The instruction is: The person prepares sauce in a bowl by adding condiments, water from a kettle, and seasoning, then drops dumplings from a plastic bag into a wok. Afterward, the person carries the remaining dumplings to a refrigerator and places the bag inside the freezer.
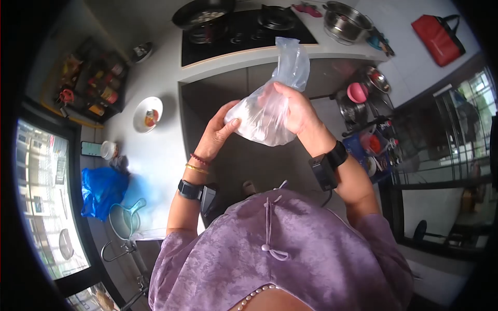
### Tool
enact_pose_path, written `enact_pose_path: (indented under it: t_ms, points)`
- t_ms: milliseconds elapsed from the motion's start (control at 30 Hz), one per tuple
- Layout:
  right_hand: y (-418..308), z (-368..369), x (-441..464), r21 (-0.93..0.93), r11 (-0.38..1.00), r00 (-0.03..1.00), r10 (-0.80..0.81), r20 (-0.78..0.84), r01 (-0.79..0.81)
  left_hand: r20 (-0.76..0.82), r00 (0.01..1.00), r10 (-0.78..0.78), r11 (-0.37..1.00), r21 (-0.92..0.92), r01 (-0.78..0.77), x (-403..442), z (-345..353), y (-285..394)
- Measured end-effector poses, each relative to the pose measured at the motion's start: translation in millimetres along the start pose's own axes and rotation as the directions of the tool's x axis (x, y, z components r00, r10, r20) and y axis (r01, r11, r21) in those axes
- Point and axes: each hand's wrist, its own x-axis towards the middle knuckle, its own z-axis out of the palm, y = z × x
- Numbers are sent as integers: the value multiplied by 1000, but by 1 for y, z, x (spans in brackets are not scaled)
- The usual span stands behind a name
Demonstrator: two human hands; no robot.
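Note:
A clear plastic bag (264, 116) with something whitish inside hangs between my hands, in front of the counter. My left hand (222, 129) grips its lower left side, thumb on the front. Around the bag's right side, near the gathered neck, my right hand (298, 111) is closed, with its thumb at the upper edge. The bag's loose top (293, 59) sticks up above my right hand. What exactly the bag contains cannot be made out through the plastic.
A black pan (203, 14) with pale pieces sits on the stove (249, 36). A steel pot (346, 23) stands right of it. On the left counter are a white bowl (148, 115), a blue bag (104, 191) and a phone (91, 149). A red bag (438, 40) lies far right.

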Motion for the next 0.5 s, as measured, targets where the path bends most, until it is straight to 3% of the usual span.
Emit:
enact_pose_path:
  t_ms: [33,100,133,200,267,333,367,400,500]
  points:
    - [-7,-12,-6,-6,1000,1000,-11,-13,11,14,1000,2,1000,-11,-2,5,10,-6]
    - [-21,-40,-18,44,994,994,-98,-47,100,75,988,-138,989,-37,141,15,30,-16]
    - [-29,-49,-26,44,993,992,-108,-60,111,91,986,-141,989,-40,145,15,46,-17]
    - [-44,-67,-42,20,982,980,-184,-81,186,137,987,-87,988,135,68,13,78,-10]
    - [-53,-88,-64,82,983,980,-153,-125,164,189,980,-68,995,82,54,16,105,-13]
    - [-58,-105,-86,152,977,980,-126,-153,149,46,954,-295,952,104,289,28,118,-31]
    - [-56,-112,-101,135,973,979,-171,-109,185,-57,955,-292,945,139,297,28,128,-40]
    - [-59,-120,-113,117,968,974,-216,-63,222,-50,955,-294,943,150,298,28,139,-47]
    - [-78,-160,-131,210,942,956,-225,-190,263,16,973,-232,972,38,232,26,173,-62]
